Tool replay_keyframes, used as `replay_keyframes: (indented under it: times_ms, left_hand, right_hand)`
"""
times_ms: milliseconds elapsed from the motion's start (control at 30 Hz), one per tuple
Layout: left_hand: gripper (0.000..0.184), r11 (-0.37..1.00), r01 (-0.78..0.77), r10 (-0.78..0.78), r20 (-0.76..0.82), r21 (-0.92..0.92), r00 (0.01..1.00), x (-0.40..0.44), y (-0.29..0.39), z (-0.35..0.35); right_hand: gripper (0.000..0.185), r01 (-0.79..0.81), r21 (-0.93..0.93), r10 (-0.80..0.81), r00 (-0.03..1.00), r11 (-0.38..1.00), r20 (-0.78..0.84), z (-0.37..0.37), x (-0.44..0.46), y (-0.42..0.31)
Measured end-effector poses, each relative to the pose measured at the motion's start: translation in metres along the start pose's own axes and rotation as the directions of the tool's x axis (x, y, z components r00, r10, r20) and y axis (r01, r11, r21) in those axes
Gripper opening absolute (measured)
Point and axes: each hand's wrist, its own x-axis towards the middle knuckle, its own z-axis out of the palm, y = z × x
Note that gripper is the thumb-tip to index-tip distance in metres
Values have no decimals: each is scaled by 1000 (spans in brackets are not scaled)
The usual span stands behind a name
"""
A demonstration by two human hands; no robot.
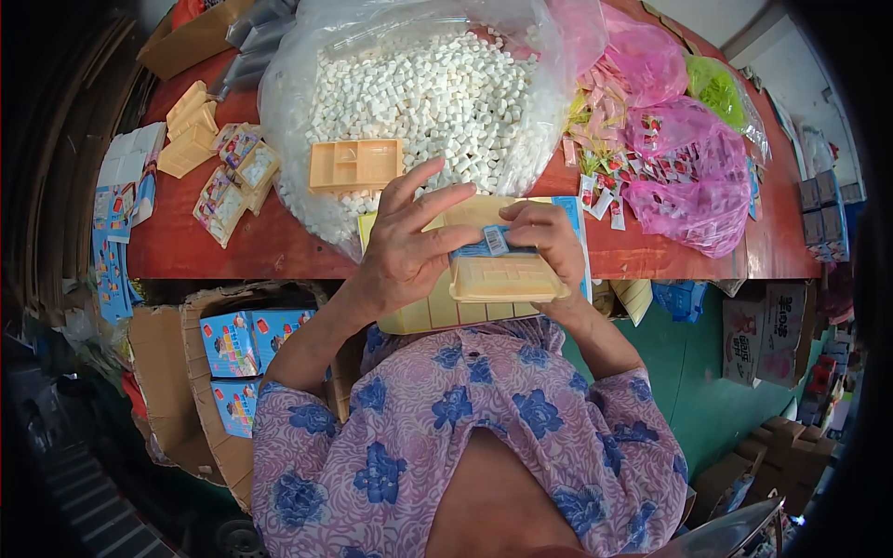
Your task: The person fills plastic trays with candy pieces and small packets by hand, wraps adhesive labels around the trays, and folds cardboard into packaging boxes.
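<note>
A small peach plastic tray [502,277] is tilted up in front of my chest, with my right hand [544,244] wrapped round its right side. Between my hands, against the tray's upper edge, is a blue packet with a white barcode label [495,240]. My left hand [409,246] pinches the packet's left end, its other fingers raised and spread. Part of the left thumb is hidden. Behind and below lies a yellow printed board [428,314]. Another peach compartment tray [355,166] rests on the white cubes just beyond my left fingers.
A large clear bag of small white cubes [419,93] fills the middle of the red table [307,265]. Filled trays [223,205] and blue printed cartons [113,214] stand left. Pink bags of small packets [688,177] lie right. Below left, a cardboard box [200,372] holds blue boxes.
</note>
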Motion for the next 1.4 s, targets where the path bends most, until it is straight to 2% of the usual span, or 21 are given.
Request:
replay_keyframes:
  times_ms: [67, 167, 200, 333, 433, 467, 600, 667, 733, 767, 833, 933, 967, 1000, 1033, 1067, 1133, 1233, 1267, 1333, 1400]
  left_hand:
    - [38, 1000, -6, 5, 44, 16, 999, 1, -1, -3]
    - [36, 999, 24, -22, 66, -33, 998, 1, -1, -5]
    - [35, 998, 43, -40, 62, -51, 997, 0, -2, -5]
    - [23, 991, 71, -80, -75, -118, 994, -6, -4, 2]
    - [18, 910, 320, -357, -104, -264, 928, -20, -2, 10]
    - [17, 913, 338, -366, -91, -226, 926, -22, -2, 8]
    - [12, 826, 404, -497, -170, -393, 851, -38, -13, 22]
    - [11, 731, 410, -592, -208, -545, 779, -46, -17, 25]
    - [13, 626, 568, -714, -99, -535, 694, -60, -27, 16]
    - [16, 563, 637, -766, -43, -526, 641, -65, -33, 13]
    - [13, 502, 528, -824, -194, -685, 532, -69, -47, 4]
    - [23, 467, 431, -871, -317, -772, 375, -65, -69, -44]
    - [25, 506, 345, -849, -386, -790, 361, -64, -77, -65]
    - [26, 523, 279, -842, -440, -805, 311, -68, -93, -81]
    - [25, 578, 299, -812, -501, -759, 298, -75, -111, -100]
    - [22, 584, 331, -811, -547, -742, 204, -94, -146, -117]
    - [20, 597, 442, -789, -589, -670, 174, -135, -215, -152]
    - [23, 520, 447, -836, -541, -728, 91, -141, -240, -172]
    - [25, 465, 584, -841, -538, -666, 57, -150, -254, -180]
    - [30, 314, 805, -839, -543, -503, -12, -163, -279, -187]
    - [33, 186, 950, -779, -627, -253, -14, -157, -284, -186]
  right_hand:
    - [38, -84, 13, 85, 986, 996, -145, 5, 4, -7]
    - [35, 117, -189, -57, 954, 975, 295, -10, 15, -3]
    - [29, 69, -93, -41, 963, 993, 268, -7, 14, -1]
    - [20, -21, 45, 16, 994, 999, 104, 7, 17, 4]
    - [17, -210, 181, 202, 978, 961, 60, 23, 13, 3]
    - [18, -253, 246, 247, 968, 936, 55, 27, 13, 6]
    - [26, -375, 475, 391, 918, 796, 69, 45, 11, 29]
    - [30, -469, 465, 461, 877, 751, 139, 52, 19, 35]
    - [39, -555, 424, 528, 827, 716, 190, 64, 25, 41]
    - [41, -490, 308, 467, 872, 816, 148, 71, 29, 44]
    - [44, -324, 47, 320, 945, 945, 73, 82, 32, 54]
    - [34, -184, -179, 225, 944, 966, 241, 80, 48, 63]
    - [31, -120, -277, 202, 936, 953, 288, 78, 54, 64]
    - [26, -116, -318, 204, 944, 941, 260, 84, 56, 72]
    - [26, -9, -399, 130, 952, 917, 279, 88, 59, 79]
    - [27, 100, -469, 56, 950, 877, 309, 92, 61, 84]
    - [16, 201, -560, 62, 908, 804, 415, 105, 66, 89]
    - [6, 336, -682, 132, 834, 649, 536, 119, 65, 109]
    - [3, 377, -715, 170, 807, 588, 565, 122, 63, 116]
    - [3, 369, -714, 173, 809, 595, 562, 124, 63, 120]
    - [4, 375, -706, 165, 806, 601, 568, 122, 62, 121]
